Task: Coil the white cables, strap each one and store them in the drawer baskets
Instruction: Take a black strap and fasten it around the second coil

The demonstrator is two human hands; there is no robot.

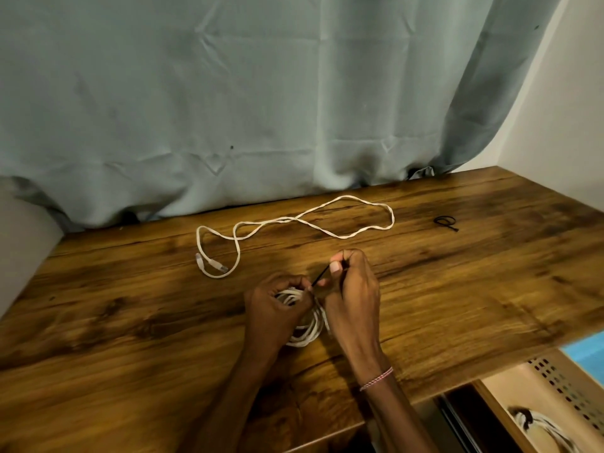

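**Sam:** Where is the coiled cable (307,331)?

**Mia:** Low in the middle, between both hands. The left hand (277,305) curls its fingers round the loops. The right hand (351,289) pinches the black strap (319,276) tight.

**Sam:** What could go wrong?

**Mia:** I think the strap might slip out if the tug is too hard. Then the loops could spring apart.

**Sam:** What else is there?

**Mia:** The loose cable (294,220) lies above the hands. The basket (562,387) is lower right.

**Sam:** Any words to read?

**Mia:** None I can see.
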